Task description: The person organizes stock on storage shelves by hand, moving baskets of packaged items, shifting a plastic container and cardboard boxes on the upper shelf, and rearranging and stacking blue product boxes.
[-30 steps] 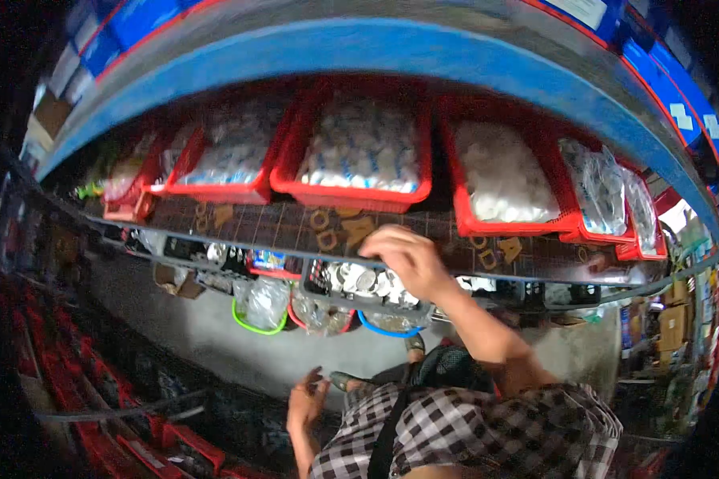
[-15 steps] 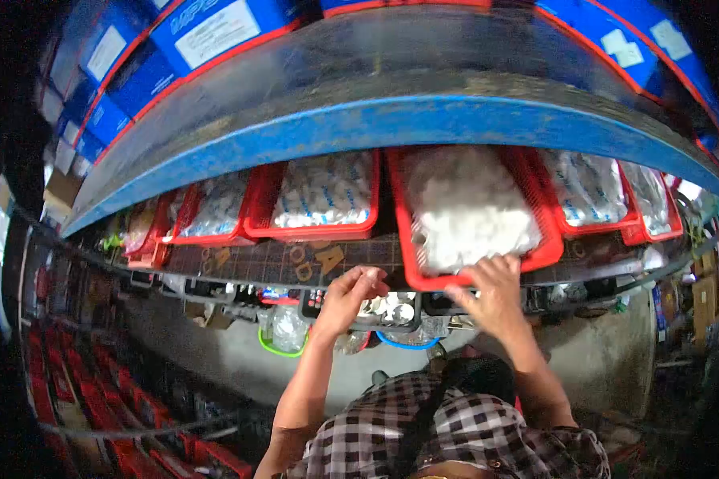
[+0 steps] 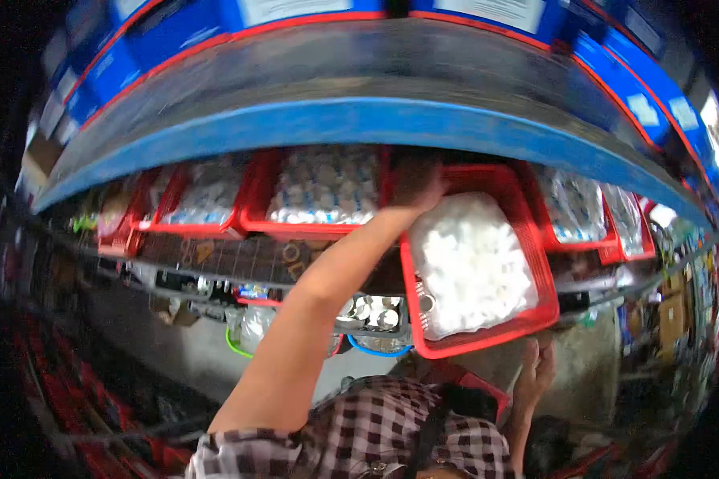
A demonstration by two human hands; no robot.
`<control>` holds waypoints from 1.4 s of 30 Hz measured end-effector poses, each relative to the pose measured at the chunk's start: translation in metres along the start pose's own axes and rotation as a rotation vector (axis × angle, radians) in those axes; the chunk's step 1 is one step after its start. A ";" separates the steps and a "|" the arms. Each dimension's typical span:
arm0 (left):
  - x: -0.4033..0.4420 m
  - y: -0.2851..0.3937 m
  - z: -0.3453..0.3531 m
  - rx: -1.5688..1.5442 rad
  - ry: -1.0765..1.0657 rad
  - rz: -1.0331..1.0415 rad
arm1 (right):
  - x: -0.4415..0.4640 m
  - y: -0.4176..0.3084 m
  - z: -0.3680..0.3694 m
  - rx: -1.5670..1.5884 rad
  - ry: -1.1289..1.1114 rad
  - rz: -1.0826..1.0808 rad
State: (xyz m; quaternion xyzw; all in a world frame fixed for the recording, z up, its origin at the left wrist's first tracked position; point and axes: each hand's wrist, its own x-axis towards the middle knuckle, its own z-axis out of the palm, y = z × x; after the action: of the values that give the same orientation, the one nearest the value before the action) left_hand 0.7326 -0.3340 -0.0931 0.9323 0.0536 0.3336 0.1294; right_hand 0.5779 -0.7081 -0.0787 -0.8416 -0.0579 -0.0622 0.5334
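A red basket [image 3: 487, 339] filled with white items in clear plastic juts out over the shelf's front edge, tilted a little. My left hand [image 3: 421, 185] reaches under the blue beam to the basket's back left corner; its fingers are in shadow and blurred. Near the basket's front right corner, below the rim, is my right hand [image 3: 538, 363], with its fingers pointing up; whether it touches the basket is unclear. Left of my forearm another red basket [image 3: 295, 227] holds packed white items with blue print.
A blue shelf beam [image 3: 359, 120] crosses above the baskets. Blue boxes [image 3: 176, 36] with red edges line the upper shelf. More red baskets [image 3: 587, 243] stand to the right. Below the shelf are a black tray [image 3: 399, 323] of round white items and a blue-rimmed tub [image 3: 379, 350].
The basket of white items has come forward past the shelf edge. My left hand has moved from the shelf front to the basket's back corner; my right hand has dropped below its front right corner.
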 end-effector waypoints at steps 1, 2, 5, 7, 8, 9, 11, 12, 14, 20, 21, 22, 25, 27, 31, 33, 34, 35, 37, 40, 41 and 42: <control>0.000 -0.003 0.014 -0.020 -0.039 -0.068 | 0.000 0.020 0.003 0.104 -0.078 -0.005; -0.002 -0.006 0.026 -0.044 -0.080 -0.133 | -0.001 0.019 0.011 0.268 -0.121 0.137; 0.006 0.005 0.018 0.013 -0.165 -0.144 | -0.005 0.027 0.030 0.516 -0.133 0.282; 0.022 0.019 -0.024 -0.054 -0.520 -0.184 | 0.006 0.031 0.027 0.503 -0.011 0.190; 0.023 0.030 -0.066 -0.059 -0.499 -0.192 | 0.001 0.018 0.024 0.562 0.129 0.215; 0.016 0.041 -0.103 -0.075 -0.515 -0.168 | 0.010 0.033 0.005 0.514 0.092 0.156; -0.005 0.035 -0.126 -0.140 -0.525 -0.203 | 0.036 0.056 -0.040 0.514 -0.011 0.101; -0.022 0.033 -0.151 -0.191 -0.593 -0.253 | 0.067 0.084 -0.068 0.256 0.012 -0.095; -0.061 0.015 -0.187 -0.259 -0.632 -0.178 | 0.094 0.070 -0.090 0.086 -0.120 -0.231; -0.199 0.027 -0.202 -1.135 -0.794 -0.731 | 0.205 -0.055 -0.015 -0.374 -0.621 -0.449; -0.215 0.033 -0.200 -1.118 -0.885 -0.751 | 0.220 -0.067 0.007 -0.577 -0.646 -0.367; -0.232 0.042 -0.188 -1.097 -0.940 -0.769 | 0.236 -0.074 0.028 -0.781 -0.671 -0.285; -0.247 0.070 -0.170 -1.309 -0.921 -0.734 | 0.281 -0.061 0.110 -0.551 -0.674 -0.738; -0.253 0.091 -0.141 -1.479 -0.871 -0.761 | 0.295 -0.067 0.172 -0.607 -0.663 -0.766; -0.225 0.127 -0.109 -1.763 -0.839 -0.880 | 0.266 -0.080 0.241 -0.427 -0.447 -1.323; -0.213 0.133 -0.096 -1.722 -0.763 -0.778 | 0.201 -0.114 0.192 -0.416 -0.819 -0.922; -0.207 0.133 -0.095 -1.729 -0.748 -0.783 | 0.183 -0.116 0.167 -0.384 -0.943 -0.853; -0.200 0.134 -0.093 -1.651 -0.733 -0.710 | 0.164 -0.118 0.142 -0.355 -1.060 -0.774; -0.192 0.137 -0.082 -1.573 -0.705 -0.641 | 0.141 -0.109 0.098 -0.191 -1.001 -0.963; -0.180 0.138 -0.050 -1.561 -0.525 -0.634 | 0.131 -0.074 0.060 -0.285 -0.786 -0.848; -0.171 0.137 -0.046 -1.534 -0.554 -0.657 | 0.130 -0.054 0.056 -0.313 -0.658 -0.858; -0.162 0.135 -0.045 -1.504 -0.588 -0.681 | 0.132 -0.035 0.059 -0.337 -0.529 -0.859</control>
State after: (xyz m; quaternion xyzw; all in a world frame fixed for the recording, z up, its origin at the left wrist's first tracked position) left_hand 0.5813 -0.4844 -0.1206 0.5814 0.0594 -0.0299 0.8109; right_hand 0.7047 -0.6363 -0.0506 -0.8031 -0.5190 -0.0693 0.2845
